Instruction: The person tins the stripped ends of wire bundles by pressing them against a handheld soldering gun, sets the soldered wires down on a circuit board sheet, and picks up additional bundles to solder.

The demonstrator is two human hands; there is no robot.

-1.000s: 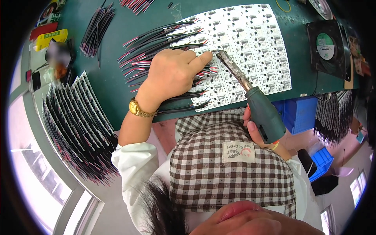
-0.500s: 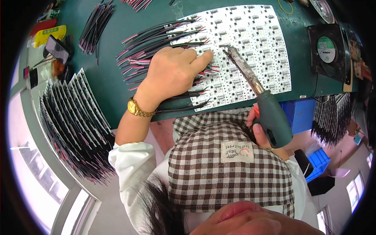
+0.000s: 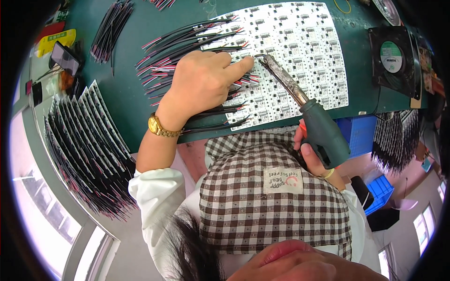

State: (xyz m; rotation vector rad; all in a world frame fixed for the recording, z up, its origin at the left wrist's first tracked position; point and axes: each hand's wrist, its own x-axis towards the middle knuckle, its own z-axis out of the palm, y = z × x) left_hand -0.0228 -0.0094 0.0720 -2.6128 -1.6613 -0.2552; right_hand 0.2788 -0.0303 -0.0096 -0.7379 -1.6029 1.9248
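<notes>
My left hand (image 3: 200,83) is closed palm-down over the black sheathed wires (image 3: 164,58) on the white circuit board sheet (image 3: 300,70). Its index finger stretches toward the iron's tip; the wire under the fingers is mostly hidden. A gold watch is on that wrist. In my right hand (image 3: 310,157) is a soldering iron (image 3: 323,129) with a dark green, pistol-like grip. Its worn metal shaft slants up and left, and the bent tip is at the board close to my left index finger. More wires with red, white and black ends lie along the sheet's left side.
A bundle of dark wires (image 3: 110,33) lies at the table's far left. Stacked boards with hanging wires (image 3: 89,150) stand at the left edge. A black fan (image 3: 393,58) stands at the right, with a blue crate (image 3: 358,136) and more wired boards (image 3: 396,140) below.
The soldering iron has moved left, bringing its tip closer to my left index finger. My left hand stays over the wires. The whole view has shifted slightly.
</notes>
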